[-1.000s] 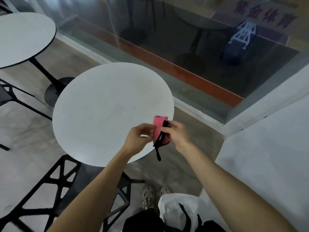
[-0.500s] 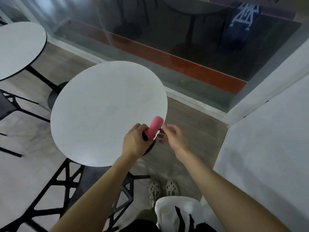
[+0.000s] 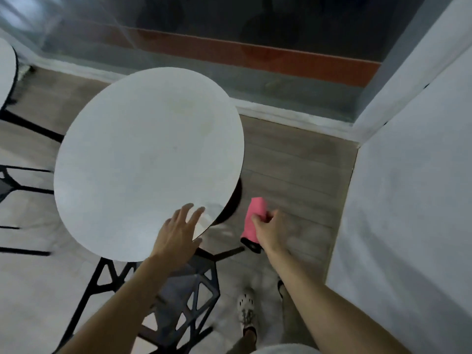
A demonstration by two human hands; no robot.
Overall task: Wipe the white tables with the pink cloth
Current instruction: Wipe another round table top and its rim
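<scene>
- Nearest: a light shoe (image 3: 246, 309) stood on the floor (image 3: 293, 162), just beside a black open-frame chair (image 3: 189, 297). The chair's far part sat under the near rim of the worktop (image 3: 143, 159).
- L hand (image 3: 178, 233): palm down, fingers straight & spread, over the near-right rim of the round white worktop. Fingertips reached over the top. Frame too blurred to tell if they touched it.
- R hand (image 3: 268, 229): fingers curled round the pink cloth (image 3: 255, 213), gripping it approx. mid-length.
- Cloth was rolled into a tube w/ a black band (image 3: 251, 245) at its lower end. It was held up over the wood floor, just right of the worktop's rim, not touching it.
- Hands were apart, w/ the worktop's rim between them.
- Worktop showed faint smudges. A dark base peeked out under its right edge.
- Far left: a sliver of a 2nd white worktop (image 3: 6, 72) w/ black edging.
- Right: white wall (image 3: 408, 200).
- Farthest: glass panel (image 3: 229, 34) w/ an orange strip (image 3: 281, 57) low down.
</scene>
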